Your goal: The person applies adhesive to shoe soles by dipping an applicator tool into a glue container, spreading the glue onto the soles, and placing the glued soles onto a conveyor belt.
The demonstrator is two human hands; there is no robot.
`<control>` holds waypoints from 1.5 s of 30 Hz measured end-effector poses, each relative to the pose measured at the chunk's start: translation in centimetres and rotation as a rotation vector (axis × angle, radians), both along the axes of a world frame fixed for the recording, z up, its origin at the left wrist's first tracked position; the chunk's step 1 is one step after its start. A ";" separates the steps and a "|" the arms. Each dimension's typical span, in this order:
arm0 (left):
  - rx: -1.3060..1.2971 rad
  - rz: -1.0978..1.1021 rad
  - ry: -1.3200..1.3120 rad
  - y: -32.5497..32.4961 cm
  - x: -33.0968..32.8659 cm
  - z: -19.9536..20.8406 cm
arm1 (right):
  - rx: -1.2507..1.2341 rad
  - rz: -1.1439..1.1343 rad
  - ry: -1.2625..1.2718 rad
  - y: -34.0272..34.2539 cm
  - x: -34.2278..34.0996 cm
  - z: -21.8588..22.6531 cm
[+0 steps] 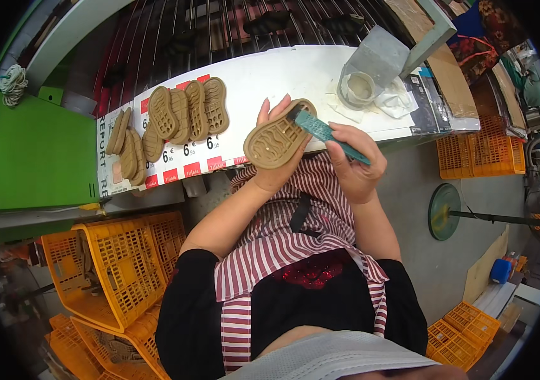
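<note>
In my left hand (282,171) lies a tan shoe sole (270,144), its moulded inner face turned up, fingers showing behind its far edge. My right hand (360,161) grips a green-handled brush (327,135); its dark bristles touch the sole near the upper end. Several more tan soles (195,111) lie in an overlapping row on the white board (263,73) to the left, with another small heap of soles (132,155) beside them. Right of my hands stands a pot (357,88) with whitish, crusted contents, set against a cloudy plastic container (381,54).
A crumpled white cloth (393,101) lies by the pot. Metal rods (219,25) run behind the board. A green panel (32,152) is at the left. Orange crates (124,272) stand below left, and another orange crate (482,155) is at right, near a round green stand base (442,212).
</note>
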State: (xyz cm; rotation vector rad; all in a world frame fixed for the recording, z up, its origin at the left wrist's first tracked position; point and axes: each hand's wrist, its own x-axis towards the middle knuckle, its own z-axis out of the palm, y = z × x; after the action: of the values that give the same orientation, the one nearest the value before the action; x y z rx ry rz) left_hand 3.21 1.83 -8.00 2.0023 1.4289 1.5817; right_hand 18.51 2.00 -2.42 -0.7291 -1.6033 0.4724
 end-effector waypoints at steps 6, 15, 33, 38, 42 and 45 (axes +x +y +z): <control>0.030 -0.025 -0.288 0.0 0.6 -0.5 | 0.092 0.009 -0.118 -1.1 -1.6 -0.2; -0.181 -0.314 -0.802 -0.3 1.0 -2.3 | 0.137 0.161 -0.160 -2.2 -3.6 -0.1; -0.766 -0.622 -0.590 -2.4 -2.0 0.6 | -0.792 0.625 0.220 0.8 0.5 0.0; -0.883 -0.839 -0.568 -1.3 -3.1 -0.2 | -0.860 0.703 0.087 3.3 2.2 -0.4; -0.890 -0.917 -0.609 -0.7 -3.8 -0.1 | -0.879 0.741 0.082 3.8 3.2 -0.5; -0.861 -0.937 -0.725 -0.6 -4.0 -0.7 | -0.865 0.729 0.123 3.4 4.0 -0.6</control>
State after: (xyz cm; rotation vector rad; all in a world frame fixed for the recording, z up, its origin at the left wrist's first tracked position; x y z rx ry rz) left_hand -0.76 1.18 -8.70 1.0832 0.5392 0.8513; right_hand 22.47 5.35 -3.01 -0.6843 -1.4851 1.7744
